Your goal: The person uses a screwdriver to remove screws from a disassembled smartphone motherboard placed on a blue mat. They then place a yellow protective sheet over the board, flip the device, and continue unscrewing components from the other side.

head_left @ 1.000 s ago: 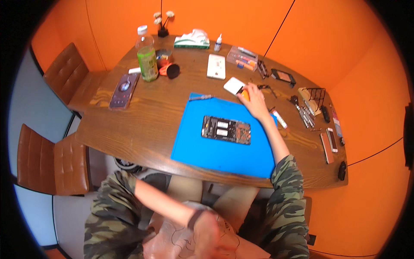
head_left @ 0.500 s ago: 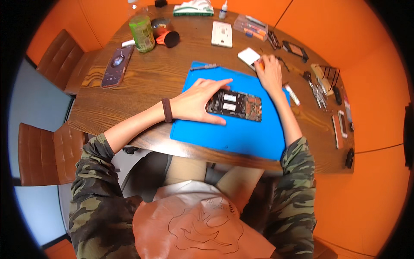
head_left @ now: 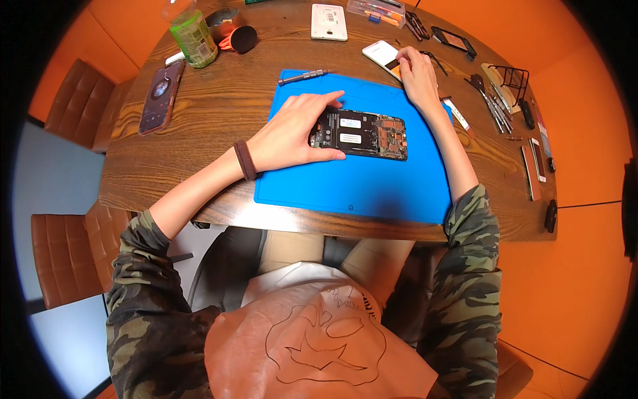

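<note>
An opened phone [head_left: 362, 133], its circuit board and two white labels showing, lies flat on a blue mat [head_left: 306, 183]. My left hand [head_left: 286, 136] curves around the phone's left end, thumb along the near edge and fingers along the far edge. Beyond the mat's far right corner, my right hand [head_left: 419, 78] rests with bent fingers at the near end of a white, flat, phone-shaped thing [head_left: 379, 51]. A bit of orange shows by these fingertips, but what they pinch is largely hidden. A dark screwdriver [head_left: 302, 77] lies along the mat's far edge.
Left on the wooden table are a phone [head_left: 161, 97] and a green-labelled bottle [head_left: 193, 38]. At the back lie a white tablet-like slab [head_left: 329, 22] and a clear box of pens [head_left: 377, 12]. Several metal tools [head_left: 497, 110] and a wire rack [head_left: 515, 83] stand right.
The view has shifted, so the table sits higher in the picture. My left hand stays around the opened phone, and my right hand stays at the white flat thing, its fingers slightly more curled.
</note>
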The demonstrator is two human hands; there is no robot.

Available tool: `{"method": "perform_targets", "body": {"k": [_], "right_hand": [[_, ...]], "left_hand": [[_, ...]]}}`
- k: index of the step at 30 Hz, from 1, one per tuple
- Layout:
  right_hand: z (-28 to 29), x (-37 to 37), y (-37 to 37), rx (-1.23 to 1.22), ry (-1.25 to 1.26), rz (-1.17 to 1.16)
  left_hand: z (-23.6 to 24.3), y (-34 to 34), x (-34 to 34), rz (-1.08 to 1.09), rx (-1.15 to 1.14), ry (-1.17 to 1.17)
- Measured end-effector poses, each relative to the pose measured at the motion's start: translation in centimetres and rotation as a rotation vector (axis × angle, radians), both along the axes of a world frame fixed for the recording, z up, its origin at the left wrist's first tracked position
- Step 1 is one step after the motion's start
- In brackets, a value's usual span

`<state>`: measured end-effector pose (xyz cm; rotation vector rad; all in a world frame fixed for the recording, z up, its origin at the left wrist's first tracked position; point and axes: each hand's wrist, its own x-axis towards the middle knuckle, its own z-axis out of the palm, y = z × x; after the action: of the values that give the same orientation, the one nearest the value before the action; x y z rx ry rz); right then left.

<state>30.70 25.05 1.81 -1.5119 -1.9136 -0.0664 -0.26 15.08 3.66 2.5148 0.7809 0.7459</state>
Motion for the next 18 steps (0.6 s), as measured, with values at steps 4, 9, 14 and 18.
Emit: {"method": "perform_targets", "body": {"k": [4, 9, 14, 18], "right_hand": [[-0.1, -0.1, -0.1, 0.170, -0.254, -0.042], [-0.6, -0.3, 0.0, 0.197, -0.332, -0.166], [-0.5, 1.9, 0.8, -0.077, -0.150, -0.069], [0.0, 4.8, 0.8, -0.120, 0.040, 0.123]], "left_hand": [[0.0, 0.2, 0.0, -0.011, 0.002, 0.007], [-0.2, 0.4, -0.1, -0.007, 0.001, 0.031], [-0.1, 0.4, -0.2, -0.012, -0.001, 0.040], [0.0, 0.5, -0.3, -0.023, -0.001, 0.045]]}}
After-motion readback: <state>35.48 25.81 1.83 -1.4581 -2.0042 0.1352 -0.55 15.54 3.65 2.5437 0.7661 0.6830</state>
